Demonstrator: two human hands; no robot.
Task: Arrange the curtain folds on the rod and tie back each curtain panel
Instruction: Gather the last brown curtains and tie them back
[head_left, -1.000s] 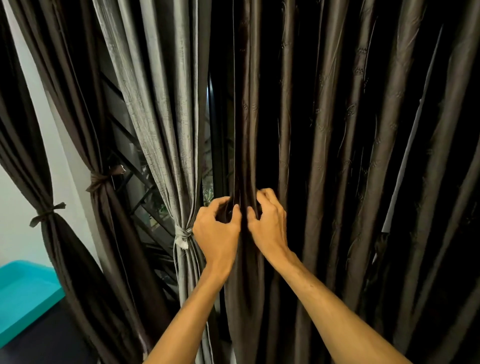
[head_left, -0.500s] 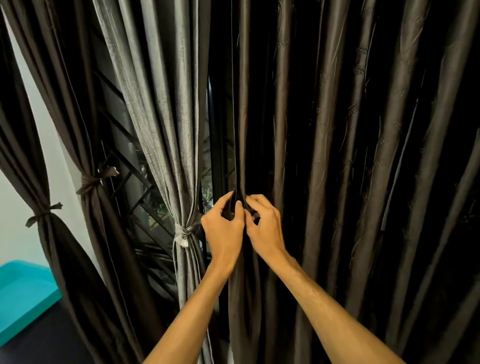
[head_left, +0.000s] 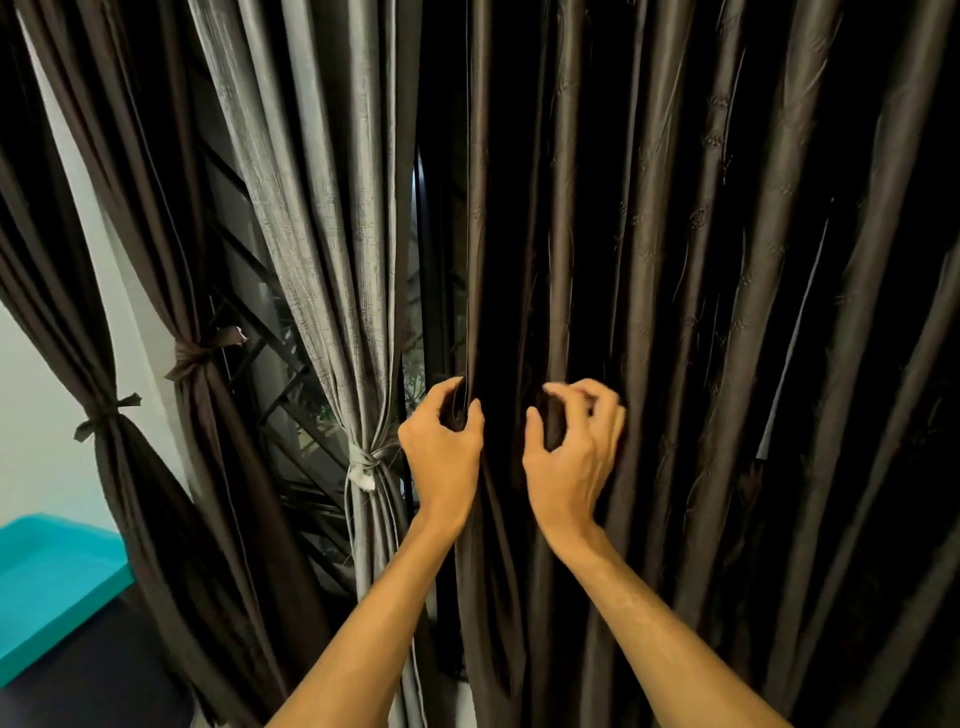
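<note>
Fingers (head_left: 447, 397) curl into the loose dark curtain panel (head_left: 727, 364) on both hands. From the left: a teal surface (head_left: 47, 582) low down, a far-left dark panel (head_left: 57, 291) and a second dark panel (head_left: 156, 208) (each cinched with its own tie), then a grey panel (head_left: 332, 260) knotted with a pale tie (head_left: 363, 465) before a window grille (head_left: 270, 374). Beside it the left hand (head_left: 441, 452) pinches the loose panel's edge fold between thumb and fingers; the right hand (head_left: 566, 467), near but apart, hooks bent fingers round the next fold

Left grip (head_left: 441, 447), right grip (head_left: 569, 457), both curled
</note>
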